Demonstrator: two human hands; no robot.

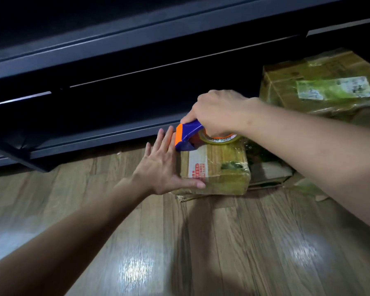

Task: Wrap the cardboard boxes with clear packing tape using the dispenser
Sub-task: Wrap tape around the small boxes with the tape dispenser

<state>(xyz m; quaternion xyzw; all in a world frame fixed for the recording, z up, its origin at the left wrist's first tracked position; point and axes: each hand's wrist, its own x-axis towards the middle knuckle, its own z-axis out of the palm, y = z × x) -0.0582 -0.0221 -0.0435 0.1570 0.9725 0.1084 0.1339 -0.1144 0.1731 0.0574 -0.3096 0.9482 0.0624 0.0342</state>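
Left fingers (161,141) straight and spread, nothing gripped; the left hand (160,167) lies flat against the left end of the small cardboard box (220,167), thumb along its front lower edge. Right hand (218,113) is clenched around the tape dispenser (187,135) from above. I read the dispenser's long axis as left-right, orange cutter end pointing left, at the box's top left edge (almost touching the left fingers). The tape roll (221,139) lies flat on the box top. Box sits on the wood floor (222,242), with a larger taped box (320,86) behind it to the right.
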